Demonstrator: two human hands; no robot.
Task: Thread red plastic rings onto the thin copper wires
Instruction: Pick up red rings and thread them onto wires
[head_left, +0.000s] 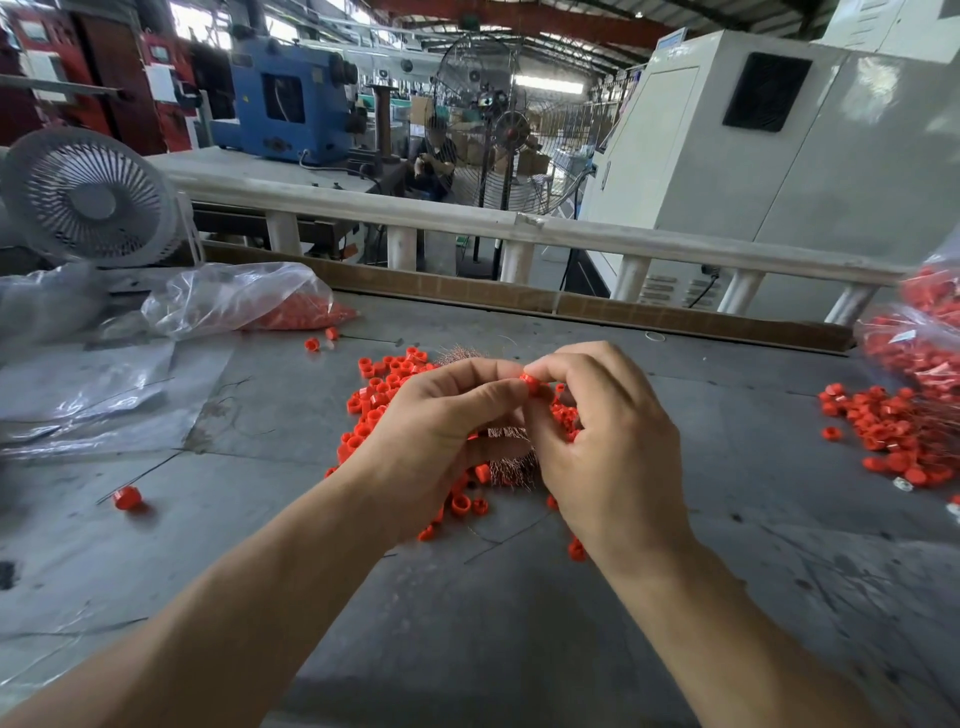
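Plastic is the easy half here: the red ring (531, 383), pinched between fingertips of both hands just above the pile of loose rings (387, 395) at the worktop's (519, 649) centre, looks light, rigid and smooth, so it should tolerate a firm squeeze on its outer wall and is best held there, leaving the bore free. The left hand (441, 415) curls thumb and forefinger onto it from 9 o'clock; the right hand (608, 431) closes on it from 3 o'clock. Copper wires (506, 457) bristle under the palms; they look hair-thin and likely bend readily, so grip close to the tip. Whether a wire is already in the bore I cannot tell. More rings lie at 3 o'clock (893, 441), and a bag (234, 301) at 10.
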